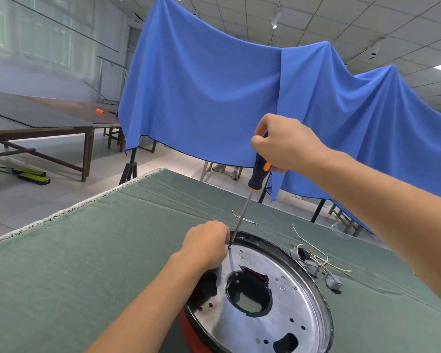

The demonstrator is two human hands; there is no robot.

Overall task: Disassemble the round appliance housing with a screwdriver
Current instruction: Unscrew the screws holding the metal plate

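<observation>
Housing (260, 296) lies near the tabletop's (87, 250) close edge, green cloth bare to its left. Right hand (288, 146) grips the screwdriver (257, 171), tip at the rim. Left hand (206, 243) rests curled there, beside the shaft; loose wires (316, 258) lie to the right.

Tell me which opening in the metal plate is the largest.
The central round opening, showing green cloth through it. The plate's other holes are small punched dots, plus a smaller irregular cutout near the bottom edge.

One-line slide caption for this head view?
Right hand drives a screwdriver into the round housing rim while the left hand steadies its tip.
</observation>
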